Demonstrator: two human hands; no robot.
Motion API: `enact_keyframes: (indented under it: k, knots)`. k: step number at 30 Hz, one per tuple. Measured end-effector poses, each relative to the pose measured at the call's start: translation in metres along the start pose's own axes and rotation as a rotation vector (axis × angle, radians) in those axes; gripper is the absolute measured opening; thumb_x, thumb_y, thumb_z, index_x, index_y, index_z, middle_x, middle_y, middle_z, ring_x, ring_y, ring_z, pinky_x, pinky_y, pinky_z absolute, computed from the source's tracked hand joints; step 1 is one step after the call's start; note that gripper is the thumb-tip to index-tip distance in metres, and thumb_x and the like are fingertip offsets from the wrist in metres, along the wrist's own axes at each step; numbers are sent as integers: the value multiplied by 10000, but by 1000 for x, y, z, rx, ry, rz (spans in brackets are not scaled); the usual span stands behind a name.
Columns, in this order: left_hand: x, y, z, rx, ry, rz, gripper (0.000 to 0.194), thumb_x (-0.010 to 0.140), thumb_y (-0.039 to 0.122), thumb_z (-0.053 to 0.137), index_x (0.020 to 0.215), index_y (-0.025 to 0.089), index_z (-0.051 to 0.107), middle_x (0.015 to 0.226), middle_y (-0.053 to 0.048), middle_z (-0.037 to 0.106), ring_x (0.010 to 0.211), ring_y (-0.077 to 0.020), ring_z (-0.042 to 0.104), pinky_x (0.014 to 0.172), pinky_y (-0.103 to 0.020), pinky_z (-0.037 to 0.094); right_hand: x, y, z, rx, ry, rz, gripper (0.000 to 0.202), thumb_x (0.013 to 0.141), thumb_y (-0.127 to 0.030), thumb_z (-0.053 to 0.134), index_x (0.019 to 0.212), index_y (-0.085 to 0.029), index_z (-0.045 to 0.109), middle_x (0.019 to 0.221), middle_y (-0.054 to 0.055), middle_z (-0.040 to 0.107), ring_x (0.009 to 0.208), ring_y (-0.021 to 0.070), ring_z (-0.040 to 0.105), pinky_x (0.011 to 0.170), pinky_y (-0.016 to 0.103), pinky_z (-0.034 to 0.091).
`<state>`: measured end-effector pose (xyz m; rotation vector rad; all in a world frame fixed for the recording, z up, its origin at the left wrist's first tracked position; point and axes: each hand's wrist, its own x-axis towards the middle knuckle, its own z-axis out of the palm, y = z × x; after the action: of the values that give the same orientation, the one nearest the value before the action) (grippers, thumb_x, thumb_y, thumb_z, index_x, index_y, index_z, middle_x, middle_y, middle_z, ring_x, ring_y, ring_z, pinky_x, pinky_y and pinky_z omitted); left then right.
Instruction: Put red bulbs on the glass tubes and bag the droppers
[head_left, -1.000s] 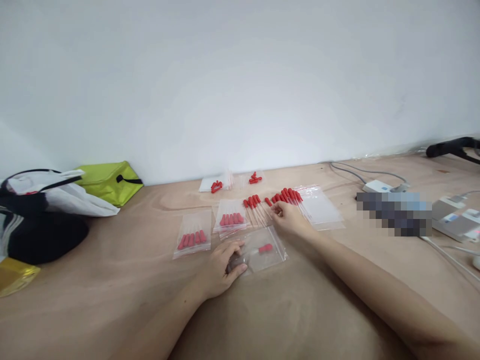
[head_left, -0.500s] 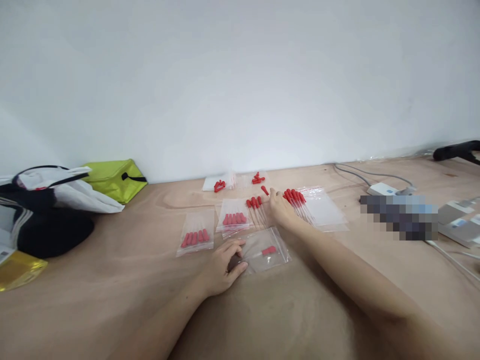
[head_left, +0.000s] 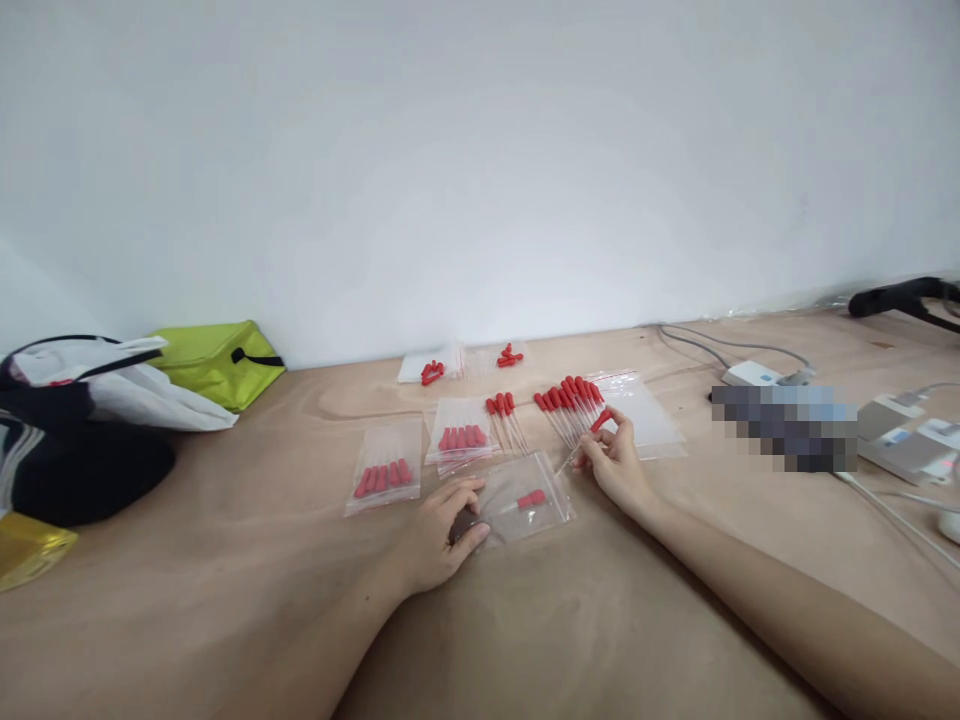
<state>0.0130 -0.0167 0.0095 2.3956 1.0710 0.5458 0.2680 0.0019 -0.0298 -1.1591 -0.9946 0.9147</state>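
Note:
My right hand [head_left: 616,465] pinches a clear dropper with a red bulb [head_left: 601,420]; its thin tip points toward the open end of a clear zip bag [head_left: 506,520]. Inside that bag lie red bulbs [head_left: 531,498]. My left hand [head_left: 450,532] rests at the bag's left end, thumb and fingers apart on either side of its edge. Behind my right hand, several red-bulbed droppers [head_left: 568,400] are fanned out, and a smaller group [head_left: 500,404] lies left of them. Two filled bags, one [head_left: 384,455] farther left and one [head_left: 463,432] nearer, lie beyond my left hand.
Loose red bulbs [head_left: 433,373] and more bulbs [head_left: 510,355] lie near the wall. Flat clear bags [head_left: 641,415] sit right of the droppers. A green bag [head_left: 217,365] and a black-and-white cloth bundle [head_left: 90,440] are at left; white adapters [head_left: 900,435] and cables at right.
My right hand has moved right and nearer, from between the two dropper groups, and now holds a dropper by the bag. The view has shifted slightly; my left hand stays at the bag.

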Motion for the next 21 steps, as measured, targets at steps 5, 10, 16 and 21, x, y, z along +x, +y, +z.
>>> enact_keyframes:
  k: [5,10,16,21]
  knots:
    - [-1,1,-1,-2,-6,-9,68,793,234,480,851,198,476,1185,-81,520,1106,-217,473,898,-390,403,-4,-4,7,80,-61,81,455,704,-490,550,965,-234,280,655,-63,525,516,108,570,534,276,499]
    - [-1,1,0,-3,-6,-20,346,788,248,495,1126,214,428,1188,-76,518,1105,-222,470,935,-398,384,-7,-6,4,7,-171,111,354,677,-491,584,811,-211,414,680,-27,543,567,112,564,573,285,490]
    - [-2,0,0,18,-14,-32,420,790,265,499,1196,232,398,1221,-64,496,1125,-228,453,950,-401,379,-4,-5,-5,-452,-399,-142,214,660,-381,632,719,-181,583,679,-11,494,514,78,428,477,227,379]
    - [-1,0,0,27,-19,-28,409,799,277,493,1195,232,403,1225,-59,493,1131,-224,450,956,-394,379,-10,-14,2,-605,-485,-295,167,709,-359,607,764,-212,666,820,35,494,641,118,476,580,262,420]
